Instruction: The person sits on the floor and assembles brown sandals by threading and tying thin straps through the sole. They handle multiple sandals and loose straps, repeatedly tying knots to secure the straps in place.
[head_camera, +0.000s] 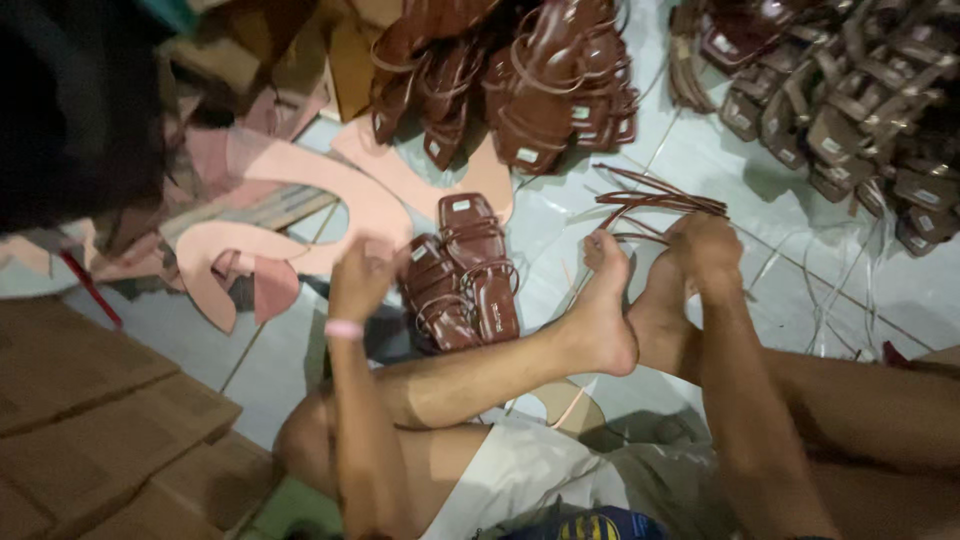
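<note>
Right grip (706, 243) on straps (655, 203), sandals (460, 270) beside

Glossy brown leather-look sandals (462, 272), matt cardboard (90, 420)

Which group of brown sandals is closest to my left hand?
The small pair of brown sandals beside your left hand; the big brown pile and the darker heap lie farther away.

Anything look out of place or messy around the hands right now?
Mostly clutter. Loose brown straps lie splayed on the tiled floor by the right hand. Pink cut-out scraps sprawl beside the left hand. The paired brown sandals look intact.
</note>
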